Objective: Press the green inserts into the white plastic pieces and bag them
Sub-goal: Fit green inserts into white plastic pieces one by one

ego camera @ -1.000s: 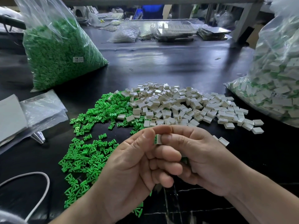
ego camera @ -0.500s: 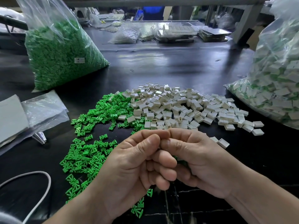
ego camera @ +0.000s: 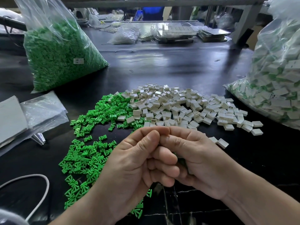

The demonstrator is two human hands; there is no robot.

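Observation:
My left hand [ego camera: 134, 163] and my right hand [ego camera: 203, 159] are pushed together in front of me, fingers curled and thumb tips meeting at the top. The small white piece with its green insert is pinched between them and hidden by the fingers. A bit of green shows in the gap by my right palm. Loose green inserts [ego camera: 90, 153] are spread on the black table [ego camera: 162, 65] to the left of my hands. A heap of white plastic pieces [ego camera: 178, 106] lies just beyond my hands. At the right stands a clear bag of assembled white-and-green pieces [ego camera: 279, 88].
A big clear bag of green inserts [ego camera: 60, 59] stands at the back left. Flat empty plastic bags [ego camera: 42, 111] lie at the left edge, and a white cable [ego camera: 43, 181] loops at the lower left. Trays and more bags sit on the far side.
One second ago the white piece with a green edge showed between my thumbs. My thumbs and fingers have closed together over it and it is now hidden. My hands stayed in place.

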